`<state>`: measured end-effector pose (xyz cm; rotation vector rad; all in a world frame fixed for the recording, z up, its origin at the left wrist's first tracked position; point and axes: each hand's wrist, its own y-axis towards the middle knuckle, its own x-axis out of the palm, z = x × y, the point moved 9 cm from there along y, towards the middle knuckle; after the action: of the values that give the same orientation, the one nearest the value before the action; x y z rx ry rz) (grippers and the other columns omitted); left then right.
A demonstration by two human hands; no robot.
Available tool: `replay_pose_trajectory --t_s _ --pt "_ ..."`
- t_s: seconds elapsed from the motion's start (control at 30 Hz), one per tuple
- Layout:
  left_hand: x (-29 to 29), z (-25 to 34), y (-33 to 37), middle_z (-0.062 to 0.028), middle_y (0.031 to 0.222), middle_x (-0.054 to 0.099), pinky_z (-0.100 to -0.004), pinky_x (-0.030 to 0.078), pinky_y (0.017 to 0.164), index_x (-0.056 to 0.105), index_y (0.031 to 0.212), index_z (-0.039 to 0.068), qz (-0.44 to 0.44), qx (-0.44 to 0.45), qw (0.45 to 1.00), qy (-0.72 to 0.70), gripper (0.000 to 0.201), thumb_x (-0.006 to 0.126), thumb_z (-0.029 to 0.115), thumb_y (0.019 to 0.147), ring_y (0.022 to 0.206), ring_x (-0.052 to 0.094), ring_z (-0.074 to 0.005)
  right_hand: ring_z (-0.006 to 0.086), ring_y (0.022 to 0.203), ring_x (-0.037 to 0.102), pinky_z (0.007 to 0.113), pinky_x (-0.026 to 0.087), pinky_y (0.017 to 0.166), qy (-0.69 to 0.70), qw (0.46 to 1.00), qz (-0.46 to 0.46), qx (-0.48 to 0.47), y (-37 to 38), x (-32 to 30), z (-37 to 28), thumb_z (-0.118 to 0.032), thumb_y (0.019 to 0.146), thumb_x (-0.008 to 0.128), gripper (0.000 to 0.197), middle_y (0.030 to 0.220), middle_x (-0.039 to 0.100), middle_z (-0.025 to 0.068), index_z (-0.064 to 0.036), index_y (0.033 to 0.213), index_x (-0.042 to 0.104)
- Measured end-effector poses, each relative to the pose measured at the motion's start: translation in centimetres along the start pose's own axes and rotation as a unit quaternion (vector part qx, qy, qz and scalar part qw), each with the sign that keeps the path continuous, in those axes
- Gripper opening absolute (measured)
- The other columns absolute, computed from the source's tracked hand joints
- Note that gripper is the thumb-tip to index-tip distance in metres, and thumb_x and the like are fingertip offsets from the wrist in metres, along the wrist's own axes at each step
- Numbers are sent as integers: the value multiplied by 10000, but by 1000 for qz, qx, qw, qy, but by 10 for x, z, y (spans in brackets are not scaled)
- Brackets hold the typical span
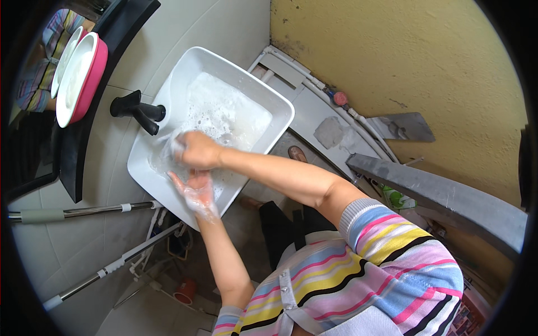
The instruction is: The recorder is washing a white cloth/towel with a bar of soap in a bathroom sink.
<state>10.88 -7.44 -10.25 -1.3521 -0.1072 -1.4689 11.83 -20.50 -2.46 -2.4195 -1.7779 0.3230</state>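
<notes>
A white washbasin (283, 112) holds cloudy, soapy water (224, 103) with foam and bubbles. Over its near left part, my right hand (200, 150) is closed in a fist. Something white and wet (169, 147) shows at that fist's far left side; whether it is a cloth or only suds and water I cannot make out. Just below it my left hand (198, 189) is turned palm up, its fingers apart and partly hidden behind the right fist. White suds (203, 203) coat the left palm and wrist. A black faucet (140, 111) rises at the basin's left edge.
A pink and white oval dish (84, 78) stands on a black shelf (106, 84) before a mirror. Metal poles (120, 260) lean at lower left, near a red pot (185, 291). White pipes (358, 120) run along the yellow wall; a grey beam (437, 190) juts in at right.
</notes>
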Motion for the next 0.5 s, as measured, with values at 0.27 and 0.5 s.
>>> replay_pose_trajectory --t_s 0.27,0.5 --pt "78 31 -21 -104 1417 466 -438 371 1062 400 1413 70 -140 83 962 221 492 451 343 1007 1283 462 -261 267 792 632 363 507 770 -126 980 27 -154 -16 -36 -30 -106 660 676 284 826 646 150 -26 933 685" --pt "117 56 -59 -146 1476 378 -493 315 1119 302 1460 62 -148 169 951 211 496 377 300 1032 1347 386 -306 265 879 653 340 495 841 -177 944 -263 -91 -16 1 24 -214 743 752 381 960 698 152 -32 1068 672"
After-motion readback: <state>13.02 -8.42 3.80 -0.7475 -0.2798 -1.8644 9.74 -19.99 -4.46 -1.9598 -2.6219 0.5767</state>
